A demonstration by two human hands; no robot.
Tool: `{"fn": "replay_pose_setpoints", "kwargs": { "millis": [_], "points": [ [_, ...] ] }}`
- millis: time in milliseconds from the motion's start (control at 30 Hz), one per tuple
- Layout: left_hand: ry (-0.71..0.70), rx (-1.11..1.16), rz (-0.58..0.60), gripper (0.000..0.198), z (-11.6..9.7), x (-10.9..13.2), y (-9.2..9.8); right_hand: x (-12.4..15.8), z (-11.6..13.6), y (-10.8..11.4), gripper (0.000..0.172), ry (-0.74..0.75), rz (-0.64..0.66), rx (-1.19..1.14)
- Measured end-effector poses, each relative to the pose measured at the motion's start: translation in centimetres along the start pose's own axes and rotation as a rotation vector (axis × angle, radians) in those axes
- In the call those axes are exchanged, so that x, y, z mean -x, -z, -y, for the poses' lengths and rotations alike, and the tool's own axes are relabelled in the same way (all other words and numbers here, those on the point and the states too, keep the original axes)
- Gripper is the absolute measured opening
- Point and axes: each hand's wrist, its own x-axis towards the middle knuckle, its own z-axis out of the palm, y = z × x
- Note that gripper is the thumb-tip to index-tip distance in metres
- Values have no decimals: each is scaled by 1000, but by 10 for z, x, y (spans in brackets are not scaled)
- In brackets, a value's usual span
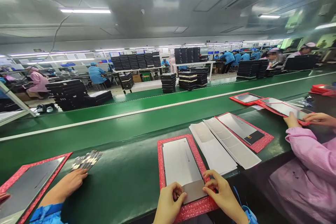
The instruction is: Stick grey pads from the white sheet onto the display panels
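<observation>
Red-edged tray [160, 168] at bottom centre of frame, lying on green conveyor belt [126, 143], holds 1 white sheet [180, 162] flat, with 1 grey sheet [194, 190] across its near end. Both sheets have long axis pointing away from the person, leaning slightly to upper left; grey sheet's free edge is toward the person's side. Left hand [168, 204] at grey sheet's left edge, fingers [176, 189] curled in narrow pinch on it. Right hand [223, 192] at its right corner, fingers [210, 181] also narrow, tips on the sheet, blue strap [243, 206] at wrist. Just right of tray, 2 long white sheets [217, 145] lie on belt beside second red-edged tray [265, 141] with grey panel [240, 127]. Lower left of frame, co-worker's hand [63, 187] in blue sleeve [46, 213] rests near bundle of narrow strips [86, 160] and third red-edged tray [39, 165]. At right, co-worker's pink sleeve [304, 147], hands [291, 120] on red-edged tray [278, 115]. Black panel stacks [69, 94] stand beyond belt, upper left.
</observation>
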Motion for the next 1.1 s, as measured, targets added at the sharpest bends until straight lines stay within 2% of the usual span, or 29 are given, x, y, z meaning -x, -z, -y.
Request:
{"fn": "replay_pose_setpoints", "kwargs": {
  "millis": [433,633,1100],
  "points": [
    [12,-5,-14,10,5,0,-4,3,0,0,18,99,19,84],
    [8,3,-28,9,4,2,-4,3,2,-1,10,121,31,98],
    [5,53,-44,6,4,3,-6,4,5,0,8,160,31,112]
  ]
}}
